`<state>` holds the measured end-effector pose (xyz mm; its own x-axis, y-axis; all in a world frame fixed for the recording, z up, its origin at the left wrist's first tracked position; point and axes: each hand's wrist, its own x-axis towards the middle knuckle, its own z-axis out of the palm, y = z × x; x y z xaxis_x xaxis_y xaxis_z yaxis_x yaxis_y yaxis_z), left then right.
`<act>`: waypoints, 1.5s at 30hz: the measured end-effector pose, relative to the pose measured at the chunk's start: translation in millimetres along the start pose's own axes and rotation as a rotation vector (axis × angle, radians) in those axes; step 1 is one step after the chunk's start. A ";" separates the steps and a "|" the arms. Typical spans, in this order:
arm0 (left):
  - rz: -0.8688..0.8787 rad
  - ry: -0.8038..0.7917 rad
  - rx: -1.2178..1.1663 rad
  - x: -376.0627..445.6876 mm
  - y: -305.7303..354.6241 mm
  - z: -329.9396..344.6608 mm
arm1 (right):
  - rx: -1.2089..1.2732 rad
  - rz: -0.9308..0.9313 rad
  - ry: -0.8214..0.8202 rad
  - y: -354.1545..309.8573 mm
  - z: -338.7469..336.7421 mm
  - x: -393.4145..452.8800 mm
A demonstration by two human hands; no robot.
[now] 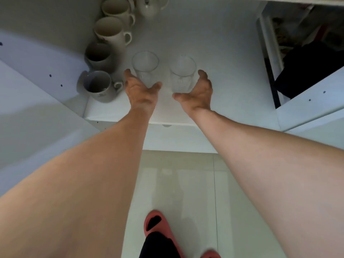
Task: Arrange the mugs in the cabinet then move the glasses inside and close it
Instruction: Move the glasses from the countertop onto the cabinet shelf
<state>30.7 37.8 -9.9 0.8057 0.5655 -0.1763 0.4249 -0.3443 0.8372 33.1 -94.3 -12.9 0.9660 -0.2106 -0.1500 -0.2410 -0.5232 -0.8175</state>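
Two clear glasses stand side by side on the white cabinet shelf (223, 71). My left hand (139, 90) cups the left glass (145, 67) at its base, thumb on its right side and fingers on its left. In the same way my right hand (197, 94) wraps the base of the right glass (183, 71). Several mugs line the shelf's left wall: two cream ones (109, 30) at the back, a dark grey one (98, 54), and a grey one (96, 84) nearest the front edge.
A white pot (150, 4) stands at the shelf's back. Open cabinet doors flank the shelf on the left (37, 90) and right (312, 108). A neighbouring compartment (307, 62) holds dark items. Below are a tiled floor and my red slipper (154, 222).
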 end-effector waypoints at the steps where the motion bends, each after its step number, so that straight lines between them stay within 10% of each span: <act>1: -0.011 -0.010 0.013 -9.1 0.9 -4.6 | -0.026 0.023 -0.007 2.1 -5.3 -10.9; 8: 0.030 -0.078 0.214 -110.4 26.0 -62.0 | -0.238 0.128 -0.103 -9.8 -76.1 -104.1; 16: 0.573 -0.314 1.012 -220.5 121.9 -143.3 | -0.715 -0.152 -0.217 -89.2 -222.8 -182.7; 27: 0.668 -0.223 0.806 -255.3 243.7 -174.8 | -0.709 -0.249 -0.153 -170.5 -328.7 -182.6; 45: 0.533 -0.373 0.585 -83.2 382.0 -44.1 | -0.739 -0.161 -0.077 -172.1 -298.2 -21.6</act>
<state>107.7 -107.6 347.4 0.9963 -0.0275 -0.0809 0.0142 -0.8804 0.4741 25.9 -246.0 296.8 0.9918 -0.0406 -0.1211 -0.0702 -0.9652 -0.2518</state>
